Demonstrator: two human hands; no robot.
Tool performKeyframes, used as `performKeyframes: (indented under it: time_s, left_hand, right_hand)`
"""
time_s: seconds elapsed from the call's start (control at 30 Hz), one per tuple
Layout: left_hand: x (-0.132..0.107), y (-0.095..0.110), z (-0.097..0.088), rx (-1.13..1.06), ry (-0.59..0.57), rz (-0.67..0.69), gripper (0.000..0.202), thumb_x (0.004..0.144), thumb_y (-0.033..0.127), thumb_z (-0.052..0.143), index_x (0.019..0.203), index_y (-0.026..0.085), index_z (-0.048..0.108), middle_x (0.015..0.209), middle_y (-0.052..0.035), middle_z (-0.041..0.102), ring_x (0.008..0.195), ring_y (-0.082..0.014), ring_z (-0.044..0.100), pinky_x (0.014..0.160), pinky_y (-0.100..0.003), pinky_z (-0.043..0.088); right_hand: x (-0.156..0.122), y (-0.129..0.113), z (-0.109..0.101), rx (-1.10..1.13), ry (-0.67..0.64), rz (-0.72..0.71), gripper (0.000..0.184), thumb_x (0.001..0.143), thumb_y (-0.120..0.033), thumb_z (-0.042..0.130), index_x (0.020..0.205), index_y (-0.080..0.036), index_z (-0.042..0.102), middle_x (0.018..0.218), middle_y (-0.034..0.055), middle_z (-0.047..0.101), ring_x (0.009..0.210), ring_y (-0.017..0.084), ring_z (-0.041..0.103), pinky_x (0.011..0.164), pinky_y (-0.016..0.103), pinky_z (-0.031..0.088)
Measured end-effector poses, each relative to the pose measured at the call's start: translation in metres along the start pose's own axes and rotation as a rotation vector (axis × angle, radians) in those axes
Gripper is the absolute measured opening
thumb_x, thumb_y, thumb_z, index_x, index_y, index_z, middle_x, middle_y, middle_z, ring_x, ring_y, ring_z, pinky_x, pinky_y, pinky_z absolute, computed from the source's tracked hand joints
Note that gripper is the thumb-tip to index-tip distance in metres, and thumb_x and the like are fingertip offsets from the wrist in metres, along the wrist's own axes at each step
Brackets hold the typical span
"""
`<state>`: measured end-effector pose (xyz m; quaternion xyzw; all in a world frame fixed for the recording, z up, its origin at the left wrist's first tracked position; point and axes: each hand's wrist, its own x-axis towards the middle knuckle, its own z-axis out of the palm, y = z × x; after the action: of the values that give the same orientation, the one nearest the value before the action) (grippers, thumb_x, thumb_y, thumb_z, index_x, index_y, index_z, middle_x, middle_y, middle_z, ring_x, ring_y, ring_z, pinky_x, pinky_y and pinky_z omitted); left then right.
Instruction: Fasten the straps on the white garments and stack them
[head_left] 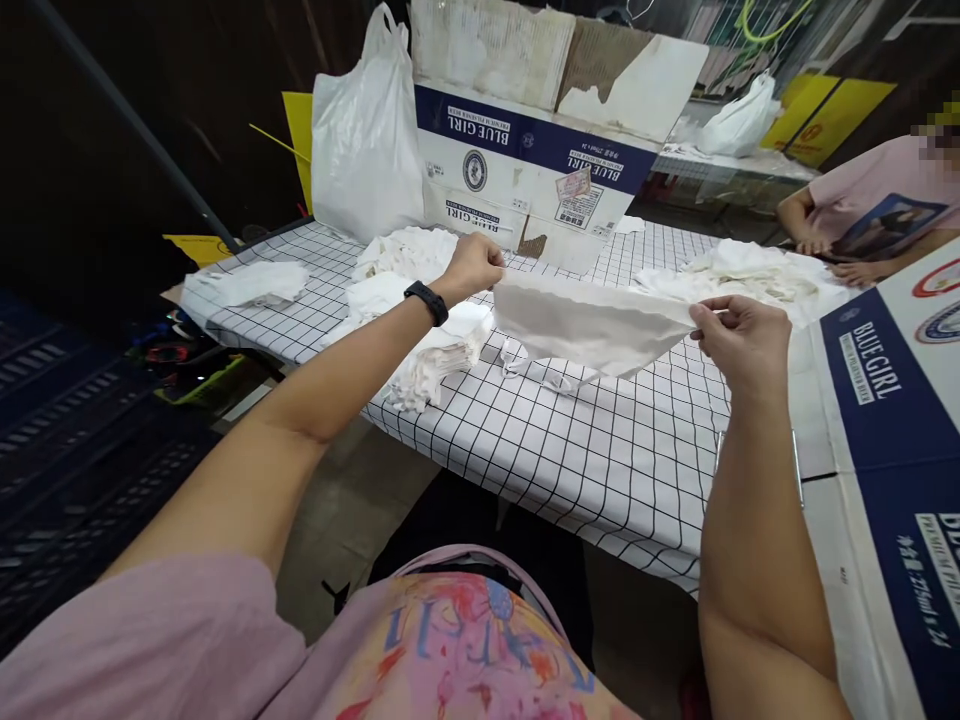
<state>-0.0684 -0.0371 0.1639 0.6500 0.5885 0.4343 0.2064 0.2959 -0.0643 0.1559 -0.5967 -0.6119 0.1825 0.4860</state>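
- Plainly, the thin white fabric piece [592, 325] hangs stretched above the black-gridded white tablecloth [600, 460], near the stack of folded white cloths [439, 355].
- Left hand [474, 265] and right hand [739, 335] each pinch 1 top corner.
- It looks light, limp and sagging; edges seem the best hold.

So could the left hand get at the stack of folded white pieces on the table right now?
Probably not at once: the left hand and right hand are both pinching the white cloth taut. The folded stack lies just below the left wrist, nothing between.
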Motion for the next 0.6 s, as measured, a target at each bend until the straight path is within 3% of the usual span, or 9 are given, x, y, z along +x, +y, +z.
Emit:
performKeyframes:
  time_s: [0.1,0.23,0.33,0.4,0.47,0.57,0.6]
  left_hand:
    - [-0.005,0.006,0.006,-0.187,-0.059,-0.066,0.014,0.059,0.001,0.061,0.058,0.015,0.066,0.057,-0.0033,0.056,0.058,-0.0157,0.055,0.064,-0.038,0.05]
    - [-0.012,0.012,0.012,-0.241,-0.09,-0.088,0.015,0.064,0.001,0.061,0.06,0.015,0.064,0.057,-0.0026,0.057,0.059,-0.0138,0.053,0.062,-0.033,0.047]
    - [-0.028,0.01,0.015,-0.175,-0.064,-0.018,0.015,0.067,0.003,0.06,0.063,0.017,0.064,0.062,-0.0015,0.06,0.064,-0.0135,0.054,0.064,-0.031,0.045]
    - [-0.052,0.001,0.018,-0.079,-0.08,0.067,0.015,0.07,0.004,0.059,0.067,0.017,0.065,0.072,-0.0022,0.065,0.071,-0.0141,0.054,0.069,-0.032,0.045]
    - [-0.085,-0.014,0.024,0.019,-0.208,0.106,0.015,0.071,0.005,0.057,0.07,0.018,0.064,0.078,-0.0033,0.066,0.073,-0.0151,0.054,0.069,-0.032,0.044]
    - [-0.14,-0.04,0.034,0.141,-0.445,0.031,0.015,0.066,0.004,0.057,0.065,0.019,0.057,0.069,-0.0028,0.06,0.066,-0.0166,0.052,0.06,-0.03,0.037]
    - [-0.157,-0.048,0.036,0.217,-0.497,0.017,0.016,0.064,0.004,0.057,0.066,0.02,0.055,0.07,-0.0027,0.06,0.066,-0.0173,0.051,0.059,-0.031,0.034]
  right_hand:
    - [-0.001,0.007,-0.001,0.005,0.086,0.001,0.006,0.081,-0.023,0.073,0.082,-0.018,0.07,0.058,0.0021,0.06,0.048,0.013,0.053,0.048,0.03,0.04]
    - [-0.009,0.005,-0.005,-0.019,0.15,0.029,0.007,0.081,-0.024,0.073,0.084,-0.018,0.071,0.06,0.0033,0.062,0.047,0.014,0.052,0.048,0.031,0.04]
    - [-0.028,0.006,-0.01,-0.015,0.191,0.022,0.012,0.081,-0.029,0.074,0.087,-0.018,0.072,0.061,0.0036,0.063,0.048,0.017,0.055,0.049,0.032,0.041]
    - [-0.052,0.015,-0.014,-0.051,0.155,0.031,0.018,0.083,-0.036,0.074,0.09,-0.02,0.073,0.06,0.0025,0.062,0.05,0.018,0.056,0.05,0.032,0.042]
    - [-0.082,0.029,-0.016,-0.142,-0.068,0.07,0.025,0.083,-0.046,0.074,0.088,-0.022,0.073,0.057,0.0015,0.061,0.051,0.019,0.055,0.052,0.032,0.043]
    - [-0.129,0.052,-0.019,-0.219,-0.615,0.115,0.034,0.084,-0.058,0.071,0.08,-0.024,0.073,0.061,0.0025,0.065,0.055,0.02,0.058,0.053,0.032,0.044]
    - [-0.142,0.059,-0.019,-0.218,-0.741,0.121,0.036,0.085,-0.06,0.069,0.079,-0.025,0.073,0.064,0.0029,0.068,0.056,0.02,0.059,0.054,0.032,0.045]
